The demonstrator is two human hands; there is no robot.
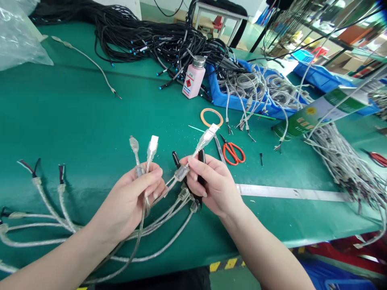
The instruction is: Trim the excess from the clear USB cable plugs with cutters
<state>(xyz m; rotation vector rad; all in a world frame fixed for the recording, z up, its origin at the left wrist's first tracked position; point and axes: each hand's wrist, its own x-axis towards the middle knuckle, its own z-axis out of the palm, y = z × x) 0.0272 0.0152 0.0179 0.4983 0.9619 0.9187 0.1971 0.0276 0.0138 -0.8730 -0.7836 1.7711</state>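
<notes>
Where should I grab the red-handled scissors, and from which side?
Probably by the red loops, coming from the near right: the scissors lie flat, loops toward the person, dark tips pointing away to the left. The right hand is nearest, but it holds a USB cable.

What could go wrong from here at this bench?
1. The gray cables crossing below the left hand might tangle if the right hand pulls.
2. The loose wire ends could bend or snag.
3. The pink bottle, flame-marked, might tip if the black cables shift.
</notes>
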